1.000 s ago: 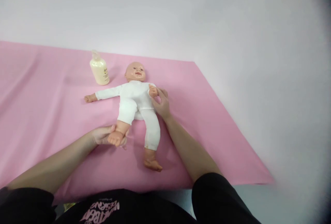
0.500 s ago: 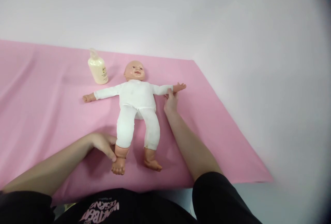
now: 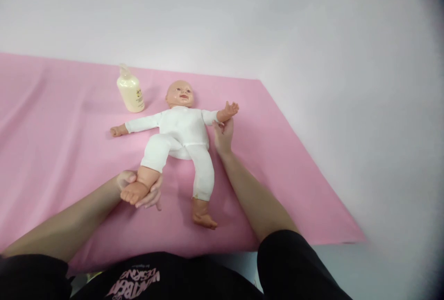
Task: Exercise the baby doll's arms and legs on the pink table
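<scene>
doll: baby doll (image 3: 182,129) in white bodysuit, on its back on the pink sheet (image 3: 284,161), head toward the far edge, roughly mid-sheet
left hand: left hand (image 3: 138,191) cupped under the doll's bare foot and ankle on the viewer's left, fingers curled round from below, thumb at the ankle; closed loosely on it, not a tight fist
that leg: bent at the knee, swung outward to the left, foot lifted off the sheet in the hand
right hand: right hand (image 3: 224,133) at the doll's arm on the viewer's right, fingers up against the sleeve near the wrist; looks like a light pinch, how fully it closes I cannot tell
that arm: raised a bit, small hand tilted up
other limbs: far arm flat, stretched left; other leg straight, foot pointing at the viewer, untouched
bottle: cream lotion bottle (image 3: 130,90) upright near the doll's head, to its left, not touching
foreground: black sleeves and black shirt with pink print at the bottom edge
</scene>
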